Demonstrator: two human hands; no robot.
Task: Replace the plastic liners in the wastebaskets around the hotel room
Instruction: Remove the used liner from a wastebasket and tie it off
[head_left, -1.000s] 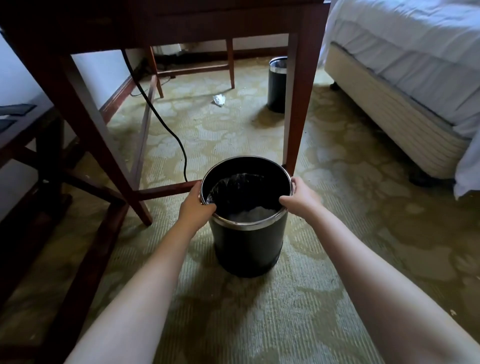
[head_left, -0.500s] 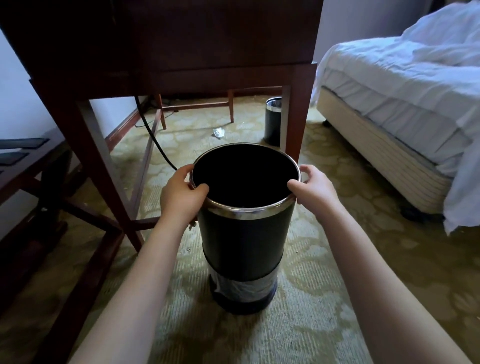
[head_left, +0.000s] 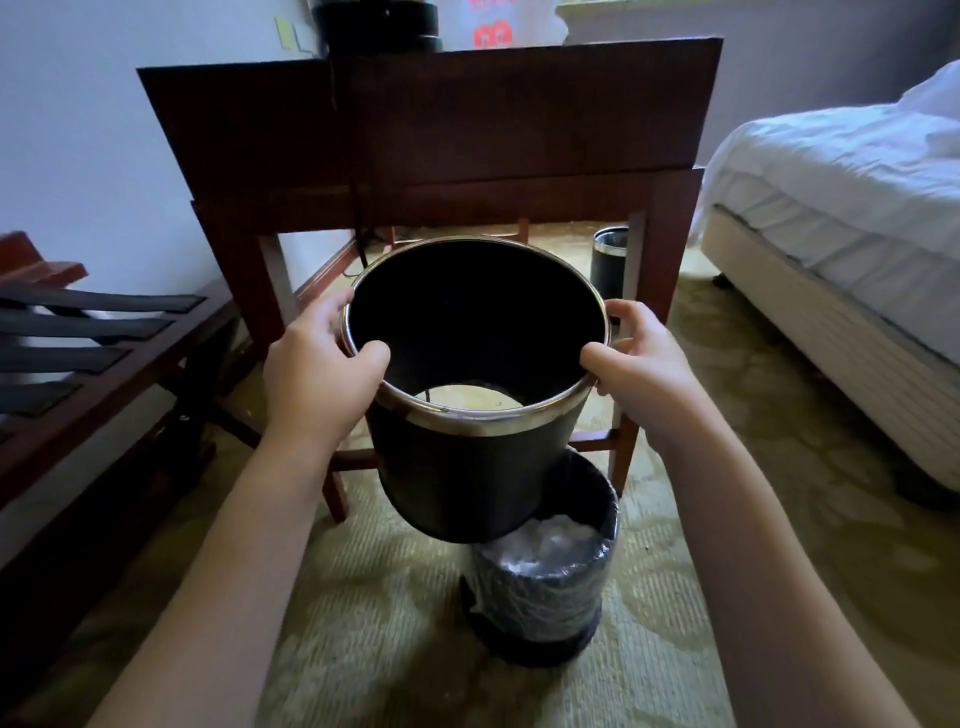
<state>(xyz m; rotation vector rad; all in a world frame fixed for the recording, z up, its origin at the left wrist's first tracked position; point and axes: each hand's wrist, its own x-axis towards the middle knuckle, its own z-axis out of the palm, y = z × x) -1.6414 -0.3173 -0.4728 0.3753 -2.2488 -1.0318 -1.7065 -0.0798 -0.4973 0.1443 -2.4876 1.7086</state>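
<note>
black wastebasket shell (head_left: 467, 467) held above its lined inner bin (head_left: 545, 587)
my left hand (head_left: 317, 374) and right hand (head_left: 644, 369) gripped opposite sides of its rim (head_left: 467, 418), thumbs inside; the lined inner bin stood on carpet (head_left: 389, 623) before the desk (head_left: 441, 130).

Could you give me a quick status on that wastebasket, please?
Hands: left hand and right hand grip the outer shell by its rim. Shell airborne, tilted, above the lined inner bin on the carpet. Close ahead: the desk.
</note>
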